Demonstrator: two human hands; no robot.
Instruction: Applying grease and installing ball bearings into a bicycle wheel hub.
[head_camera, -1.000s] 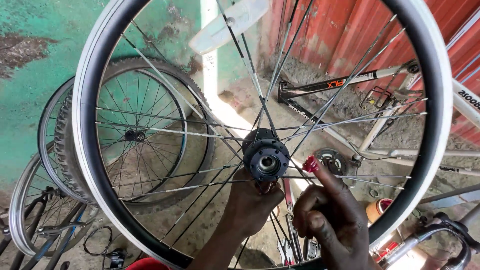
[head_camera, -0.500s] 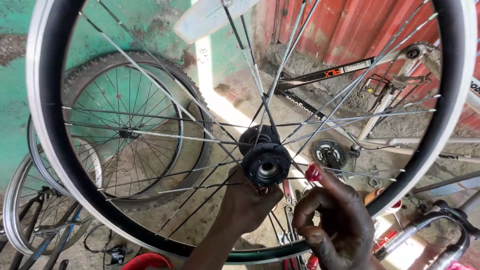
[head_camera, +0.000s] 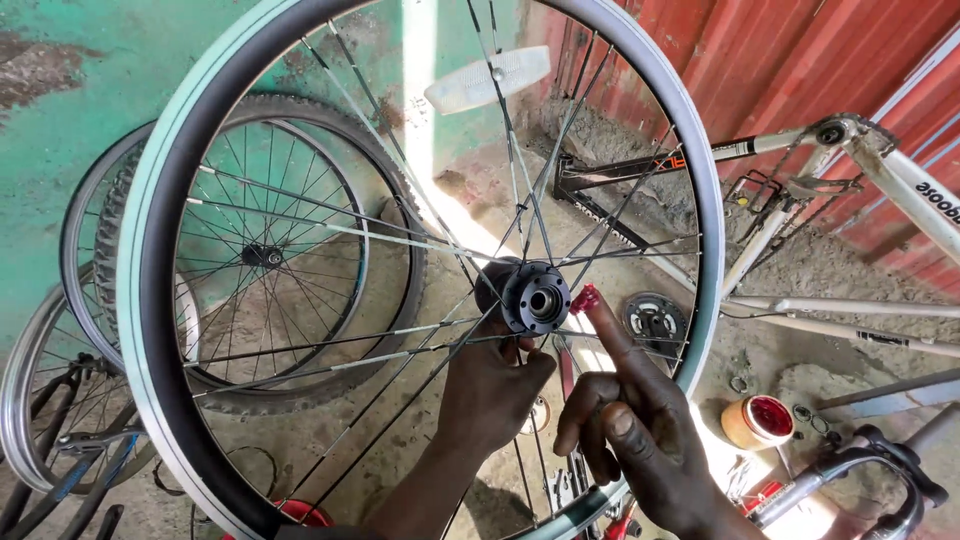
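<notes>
One head-worn camera gives the only view. It looks forward and steeply down through a spoked wheel (head_camera: 150, 300) held upright close before it; the rim nearly fills the picture and its bottom is cut off. The hub (head_camera: 535, 297) sits just right of the picture's middle. Below the hub, both hands enter from the bottom edge, very near the lens. Beyond the wheel lie dirt ground, a green wall at left, and a red wall at right.

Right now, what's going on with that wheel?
A person holds a spoked bicycle wheel upright, the left hand gripping behind its hub. The right hand points its index finger, tipped with red grease, at the hub's open centre. An open tub of red grease sits on the ground nearby.
</notes>
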